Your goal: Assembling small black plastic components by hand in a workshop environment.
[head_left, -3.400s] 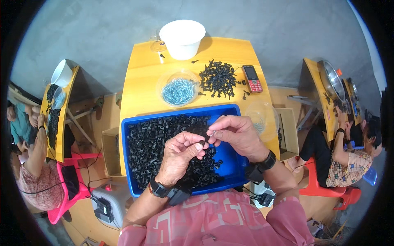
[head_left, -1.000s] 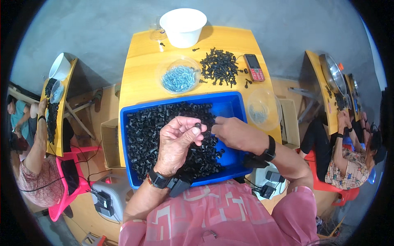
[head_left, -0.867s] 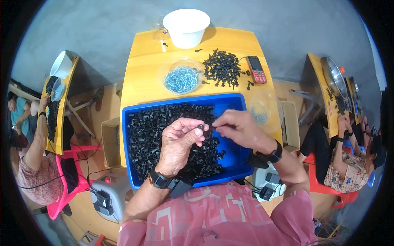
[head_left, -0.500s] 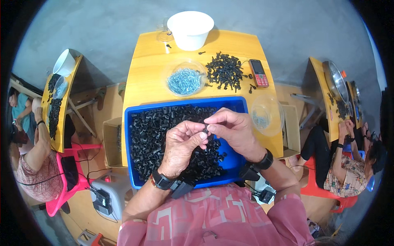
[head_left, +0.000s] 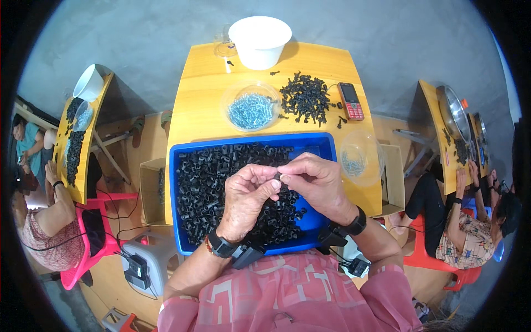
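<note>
Over the blue tray (head_left: 315, 235), my left hand (head_left: 245, 193) and my right hand (head_left: 318, 182) meet, thumbs and fingers pinched. Between the fingertips shows a small black plastic part (head_left: 278, 175); most of it is hidden. The left thumb and fingers close on it from one side. My right fingertips press together right beside it, and what they grip cannot be made out. Loose short black tubular pieces (head_left: 202, 188) fill much of the tray, with bare blue bottom along its right side.
Beyond the tray stand a clear bowl of silvery screws (head_left: 250, 110), a heap of black pieces (head_left: 304, 98), a red-keyed phone (head_left: 352, 102) and a white tub (head_left: 260, 47). A clear container (head_left: 359, 160) sits right of the tray. People work at tables on both sides.
Both hands stay at nearly the same place above the tray. My right fingers have shifted slightly around the small part. On the left, another person's arm has lowered.
</note>
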Demonstrator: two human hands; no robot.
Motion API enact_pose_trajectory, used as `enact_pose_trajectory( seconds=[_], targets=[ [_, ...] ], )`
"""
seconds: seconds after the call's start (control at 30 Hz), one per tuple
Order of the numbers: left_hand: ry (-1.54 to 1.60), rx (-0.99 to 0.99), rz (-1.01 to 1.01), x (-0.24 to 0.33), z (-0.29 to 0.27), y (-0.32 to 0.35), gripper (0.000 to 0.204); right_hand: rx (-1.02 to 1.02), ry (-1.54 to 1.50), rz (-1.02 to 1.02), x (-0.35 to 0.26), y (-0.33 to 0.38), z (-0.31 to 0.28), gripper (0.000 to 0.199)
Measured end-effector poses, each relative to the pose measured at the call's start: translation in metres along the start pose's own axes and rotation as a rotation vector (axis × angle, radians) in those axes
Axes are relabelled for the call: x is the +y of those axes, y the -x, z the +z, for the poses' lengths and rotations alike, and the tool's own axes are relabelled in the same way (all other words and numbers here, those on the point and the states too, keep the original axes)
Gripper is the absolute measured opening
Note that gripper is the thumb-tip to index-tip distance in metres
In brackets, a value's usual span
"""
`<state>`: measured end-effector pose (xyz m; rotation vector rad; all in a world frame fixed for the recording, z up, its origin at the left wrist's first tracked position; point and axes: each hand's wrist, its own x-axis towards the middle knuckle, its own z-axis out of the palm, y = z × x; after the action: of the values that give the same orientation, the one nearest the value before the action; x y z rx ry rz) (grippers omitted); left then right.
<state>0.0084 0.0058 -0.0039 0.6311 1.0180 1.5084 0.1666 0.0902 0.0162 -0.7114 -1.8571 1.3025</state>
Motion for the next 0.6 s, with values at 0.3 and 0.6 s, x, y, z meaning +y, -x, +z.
enact_pose_trajectory(
  seconds=[0.3, 0.6],
  targets=[
    [-0.015, 0.023, 0.017, -0.005, -0.001, 0.002, 0.015, -0.121, -0.037, 0.058, 0.004, -0.003, -0.004, 0.013],
    [0.142, -0.044, -0.103, -0.001, -0.007, 0.000, 0.012, -0.210, 0.194, -0.189, -0.013, -0.003, -0.010, 0.025]
  ],
)
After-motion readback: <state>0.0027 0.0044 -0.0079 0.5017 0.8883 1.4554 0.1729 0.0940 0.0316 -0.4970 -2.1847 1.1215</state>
